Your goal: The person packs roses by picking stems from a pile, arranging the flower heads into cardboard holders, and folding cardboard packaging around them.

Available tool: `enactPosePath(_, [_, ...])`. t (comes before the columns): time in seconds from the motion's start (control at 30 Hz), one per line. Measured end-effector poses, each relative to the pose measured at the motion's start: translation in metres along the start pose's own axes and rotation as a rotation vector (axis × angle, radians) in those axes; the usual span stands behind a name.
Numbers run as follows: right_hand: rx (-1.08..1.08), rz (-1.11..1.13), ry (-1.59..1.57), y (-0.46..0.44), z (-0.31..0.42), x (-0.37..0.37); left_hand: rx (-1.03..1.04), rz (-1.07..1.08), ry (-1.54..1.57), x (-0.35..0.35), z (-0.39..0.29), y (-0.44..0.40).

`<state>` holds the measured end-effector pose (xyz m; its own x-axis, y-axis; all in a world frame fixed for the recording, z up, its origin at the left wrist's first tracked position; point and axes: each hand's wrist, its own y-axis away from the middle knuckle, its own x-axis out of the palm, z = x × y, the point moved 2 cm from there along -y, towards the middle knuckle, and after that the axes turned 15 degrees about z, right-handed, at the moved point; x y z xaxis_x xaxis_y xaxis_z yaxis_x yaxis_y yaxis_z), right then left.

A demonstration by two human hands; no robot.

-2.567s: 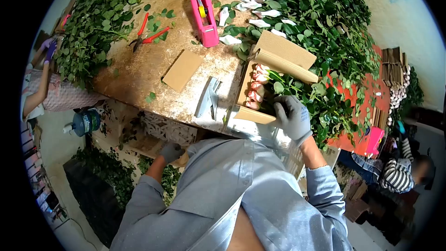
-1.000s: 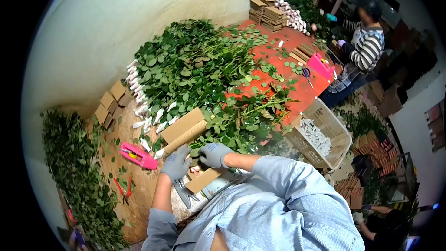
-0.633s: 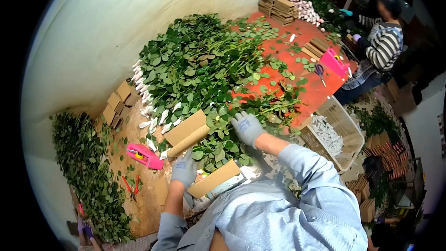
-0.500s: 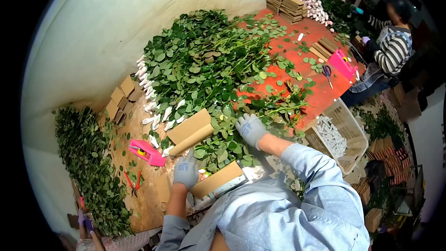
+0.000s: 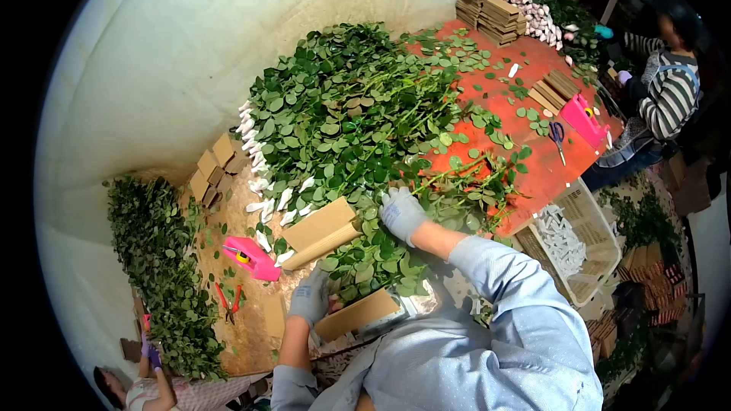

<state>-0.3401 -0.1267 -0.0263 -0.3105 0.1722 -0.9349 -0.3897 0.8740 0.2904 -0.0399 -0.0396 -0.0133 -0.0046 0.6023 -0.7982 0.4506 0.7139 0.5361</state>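
My left hand (image 5: 309, 298), in a grey glove, is at the left end of a bunch of leafy rose stems (image 5: 371, 262), beside the pinkish flower heads, which it mostly hides. Its fingers are extended and not wrapped round anything I can see. The bunch lies between two upright cardboard flaps, the far flap (image 5: 323, 233) and the near flap (image 5: 358, 315). My right hand (image 5: 403, 216), also gloved, rests palm down on the leaves at the far right of the bunch. Its fingers look slightly spread, with the tips partly hidden in foliage.
A large heap of roses (image 5: 343, 114) with white-sleeved heads lies beyond. Around it are a pink tape dispenser (image 5: 252, 259), red-handled pruners (image 5: 228, 303), scissors (image 5: 558, 141) and a crate of white sleeves (image 5: 605, 265). Co-workers stand at right (image 5: 670, 91) and lower left (image 5: 156, 388).
My right hand has shifted left over the leaves towards the bunch. My left hand has drawn slightly towards my body. The view has swung a little, moving the scene right and down.
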Motion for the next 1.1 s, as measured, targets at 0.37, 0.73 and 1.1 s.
enactPosePath(0.37, [0.172,-0.040,-0.166,0.004,-0.003,-0.007,-0.075,0.045,0.072,0.001,0.004,0.002])
enactPosePath(0.73, [-0.298,-0.311,-0.739,0.075,0.123,-0.070,-0.030,-0.483,0.524,0.019,0.042,0.070])
enactPosePath(1.1, [-0.130,-0.190,-0.562,0.035,0.170,-0.033,-0.338,-0.720,0.985,0.174,0.052,0.196])
